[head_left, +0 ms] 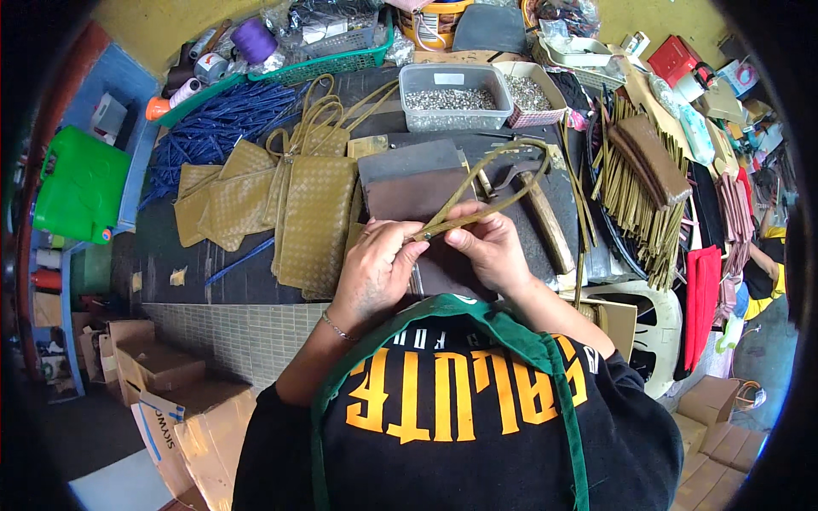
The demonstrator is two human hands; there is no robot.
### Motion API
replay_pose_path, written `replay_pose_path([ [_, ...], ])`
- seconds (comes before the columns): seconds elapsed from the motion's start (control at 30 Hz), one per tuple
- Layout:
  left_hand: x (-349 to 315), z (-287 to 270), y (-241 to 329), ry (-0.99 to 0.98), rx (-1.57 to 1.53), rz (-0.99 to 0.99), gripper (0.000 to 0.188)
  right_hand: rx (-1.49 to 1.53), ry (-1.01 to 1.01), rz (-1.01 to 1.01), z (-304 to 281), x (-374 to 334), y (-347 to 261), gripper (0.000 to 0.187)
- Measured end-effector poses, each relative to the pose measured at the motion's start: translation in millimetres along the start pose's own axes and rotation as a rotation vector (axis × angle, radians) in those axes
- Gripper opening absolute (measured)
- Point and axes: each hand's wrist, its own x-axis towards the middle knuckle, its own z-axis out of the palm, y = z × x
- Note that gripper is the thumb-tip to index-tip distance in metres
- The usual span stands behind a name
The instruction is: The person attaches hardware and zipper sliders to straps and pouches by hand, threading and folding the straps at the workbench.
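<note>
Between the left hand and the right hand, an olive strap is held in a loop over the near part of the tabletop. By the left hand, mostly closed, the near end of the loop is gripped; what lies under its fingers cannot be told. By the right hand, partly closed, the lower run is pinched between thumb and fingers. For a neat result, both runs should probably be kept untwisted, the end pinched firmly and any pull made gently. Just beyond, a dark brown panel is seen, with a hammer laid to its right. To the left, woven olive panels are piled; farther off, a clear tub is filled with small metal pieces, and blue strips are heaped far left.
</note>
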Motion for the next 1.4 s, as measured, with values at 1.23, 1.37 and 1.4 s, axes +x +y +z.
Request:
replay_pose_path([
  [1.23, 1, -64, -27, 0.465, -0.588, -0.277, 0.02, -0.104, -0.004, 0.14, -1, 24, -21, 0.023],
  [1.37, 12, -95, -40, 0.56, -0.262, -0.266, 0.018, -0.086, 0.042, 0.166, -13, 18, -20, 0.023],
  [1.4, 16, -100, -39, 0.574, -0.083, -0.247, 0.018, -0.089, 0.071, 0.176, -15, 16, -21, 0.022],
])
